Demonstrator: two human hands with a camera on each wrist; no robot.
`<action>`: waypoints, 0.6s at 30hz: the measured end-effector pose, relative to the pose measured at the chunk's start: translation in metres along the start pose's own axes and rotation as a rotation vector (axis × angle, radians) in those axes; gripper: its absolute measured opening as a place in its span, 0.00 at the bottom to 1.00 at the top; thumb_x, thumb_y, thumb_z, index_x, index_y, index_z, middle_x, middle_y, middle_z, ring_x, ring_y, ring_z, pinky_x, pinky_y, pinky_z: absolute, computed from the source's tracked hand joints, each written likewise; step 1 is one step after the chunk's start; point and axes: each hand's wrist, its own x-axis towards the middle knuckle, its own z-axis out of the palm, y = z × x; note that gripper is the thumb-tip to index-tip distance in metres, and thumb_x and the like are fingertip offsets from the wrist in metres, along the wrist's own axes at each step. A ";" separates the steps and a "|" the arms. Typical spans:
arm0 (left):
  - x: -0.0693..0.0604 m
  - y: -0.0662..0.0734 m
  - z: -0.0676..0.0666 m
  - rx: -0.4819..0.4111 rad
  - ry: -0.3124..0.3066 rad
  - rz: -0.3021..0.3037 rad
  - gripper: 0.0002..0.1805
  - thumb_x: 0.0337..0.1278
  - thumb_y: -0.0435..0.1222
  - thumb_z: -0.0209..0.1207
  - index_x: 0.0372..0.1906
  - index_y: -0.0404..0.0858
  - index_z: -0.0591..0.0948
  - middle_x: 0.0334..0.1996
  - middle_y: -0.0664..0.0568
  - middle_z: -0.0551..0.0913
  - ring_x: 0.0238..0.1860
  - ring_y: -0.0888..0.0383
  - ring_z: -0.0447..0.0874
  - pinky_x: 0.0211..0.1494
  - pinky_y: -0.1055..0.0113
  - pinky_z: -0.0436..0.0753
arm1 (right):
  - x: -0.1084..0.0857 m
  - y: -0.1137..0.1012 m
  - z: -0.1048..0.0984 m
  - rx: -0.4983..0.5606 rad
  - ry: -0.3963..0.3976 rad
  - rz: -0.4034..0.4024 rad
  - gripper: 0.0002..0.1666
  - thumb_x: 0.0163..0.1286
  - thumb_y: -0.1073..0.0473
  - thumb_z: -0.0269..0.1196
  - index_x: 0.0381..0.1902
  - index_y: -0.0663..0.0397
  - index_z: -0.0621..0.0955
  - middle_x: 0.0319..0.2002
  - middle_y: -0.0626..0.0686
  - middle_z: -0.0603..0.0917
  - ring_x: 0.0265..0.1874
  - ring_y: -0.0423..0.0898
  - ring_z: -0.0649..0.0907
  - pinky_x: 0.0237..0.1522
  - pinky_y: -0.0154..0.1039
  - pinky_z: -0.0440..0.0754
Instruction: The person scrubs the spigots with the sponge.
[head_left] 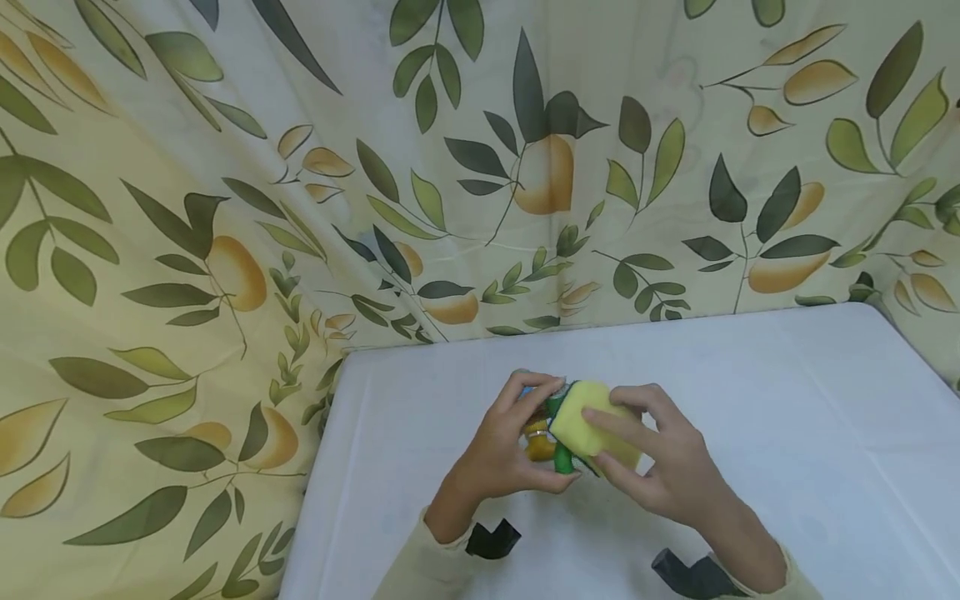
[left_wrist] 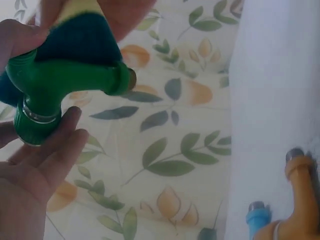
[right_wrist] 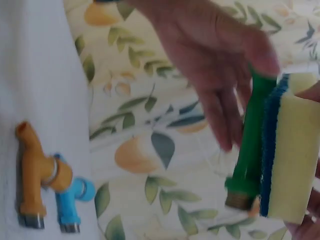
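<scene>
Between the thumb and fingers of my left hand point(head_left: 487, 454) is a green tap point(left_wrist: 75, 77), whose threaded end shows in the left wrist view. My right hand point(head_left: 675, 462) holds a yellow sponge point(head_left: 592, 425) with a dark blue-green scouring side. In the right wrist view, that side of the sponge point(right_wrist: 295, 155) lies against the body of the green tap point(right_wrist: 247, 150). From the head view, the sponge and left fingers hide most of the tap.
An orange tap point(right_wrist: 35, 175) and a smaller blue tap point(right_wrist: 70, 205) lie side by side on the white tabletop point(head_left: 420, 392), beyond the hands. Leaf-patterned cloth point(head_left: 300, 267) hangs behind and left of the table. Black pieces point(head_left: 493, 540) sit at both wrists.
</scene>
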 end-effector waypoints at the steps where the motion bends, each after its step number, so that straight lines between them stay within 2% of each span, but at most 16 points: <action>1: 0.000 0.001 0.000 -0.054 -0.020 -0.024 0.56 0.34 0.30 0.80 0.75 0.30 0.64 0.64 0.41 0.65 0.60 0.53 0.79 0.62 0.69 0.83 | 0.000 0.000 0.000 0.003 0.004 0.021 0.29 0.75 0.36 0.57 0.51 0.53 0.87 0.47 0.59 0.80 0.44 0.42 0.76 0.49 0.20 0.73; 3: -0.001 0.001 0.001 -0.164 -0.056 -0.066 0.58 0.37 0.26 0.78 0.78 0.31 0.59 0.67 0.39 0.62 0.62 0.52 0.77 0.63 0.66 0.83 | 0.000 0.000 -0.001 -0.007 0.011 0.079 0.31 0.74 0.35 0.57 0.53 0.53 0.87 0.47 0.58 0.80 0.45 0.39 0.76 0.49 0.18 0.73; 5: -0.001 0.001 0.001 -0.254 -0.071 -0.097 0.59 0.40 0.22 0.76 0.79 0.31 0.55 0.69 0.37 0.59 0.63 0.51 0.76 0.65 0.62 0.83 | -0.001 -0.002 -0.002 0.009 -0.005 0.100 0.31 0.74 0.34 0.57 0.54 0.53 0.86 0.48 0.57 0.80 0.45 0.37 0.77 0.51 0.16 0.74; 7: 0.000 0.001 0.002 -0.322 -0.060 -0.099 0.58 0.39 0.18 0.74 0.77 0.28 0.54 0.69 0.34 0.58 0.64 0.47 0.76 0.65 0.58 0.83 | -0.001 -0.005 -0.003 0.036 -0.029 0.078 0.31 0.74 0.34 0.57 0.53 0.53 0.87 0.48 0.57 0.81 0.46 0.38 0.77 0.51 0.18 0.75; 9: 0.002 0.001 0.002 -0.343 -0.027 -0.084 0.57 0.35 0.16 0.74 0.74 0.27 0.55 0.69 0.31 0.59 0.63 0.44 0.77 0.64 0.56 0.84 | 0.001 -0.006 -0.003 0.033 -0.033 0.066 0.31 0.74 0.34 0.57 0.53 0.53 0.87 0.48 0.57 0.81 0.46 0.40 0.77 0.51 0.19 0.75; 13: 0.003 0.003 0.002 -0.259 0.010 -0.057 0.56 0.32 0.20 0.79 0.72 0.29 0.60 0.67 0.33 0.64 0.57 0.48 0.78 0.58 0.59 0.87 | 0.008 -0.007 -0.003 0.001 -0.012 0.038 0.29 0.75 0.35 0.57 0.53 0.52 0.87 0.48 0.58 0.80 0.46 0.40 0.76 0.49 0.19 0.73; 16: 0.002 0.004 0.001 -0.167 -0.006 -0.061 0.55 0.34 0.26 0.81 0.73 0.34 0.63 0.66 0.40 0.71 0.51 0.54 0.79 0.52 0.65 0.87 | 0.011 -0.006 -0.006 0.038 -0.042 -0.052 0.28 0.76 0.37 0.56 0.51 0.52 0.88 0.47 0.59 0.80 0.45 0.43 0.75 0.48 0.22 0.74; 18: 0.002 0.004 0.001 -0.110 -0.022 -0.074 0.54 0.35 0.31 0.82 0.73 0.37 0.65 0.65 0.44 0.74 0.49 0.56 0.79 0.50 0.68 0.87 | 0.015 -0.004 -0.008 0.037 -0.057 -0.081 0.26 0.76 0.38 0.57 0.50 0.52 0.88 0.47 0.59 0.80 0.45 0.46 0.74 0.49 0.25 0.73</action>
